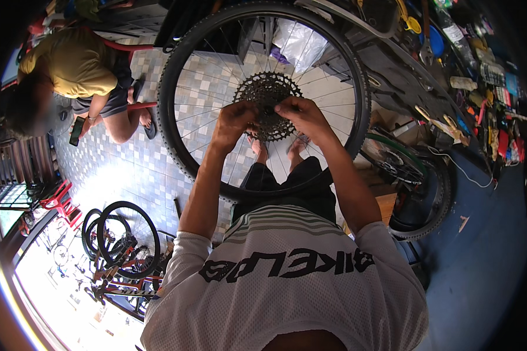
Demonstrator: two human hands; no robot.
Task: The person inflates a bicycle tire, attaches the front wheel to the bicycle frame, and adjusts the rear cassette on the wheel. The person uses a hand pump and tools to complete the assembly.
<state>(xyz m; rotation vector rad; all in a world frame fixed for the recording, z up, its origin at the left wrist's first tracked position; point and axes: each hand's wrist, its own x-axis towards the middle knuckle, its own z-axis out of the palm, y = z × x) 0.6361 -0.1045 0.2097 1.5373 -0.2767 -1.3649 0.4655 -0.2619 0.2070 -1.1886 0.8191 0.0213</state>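
Observation:
A bicycle wheel (166, 96) with a black knobbly tyre is in front of me, its spoked face toward me. At its middle is a large dark cassette (267, 86) with many toothed rings. My left hand (235, 121) is closed at the cassette's left side, fingers curled near the hub. My right hand (303, 115) reaches in from the right, thumb and fingers pinched together close to the cassette's centre. Both hands are over the cassette face. Whatever small part lies between the fingertips is too dark and small to make out.
A person (70, 64) in a yellow top sits at the left on a red chair, holding a phone (76, 130). Bicycles (126, 245) stand at the lower left. Cluttered tools and bottles (462, 83) fill the right bench; another wheel (433, 205) leans below it.

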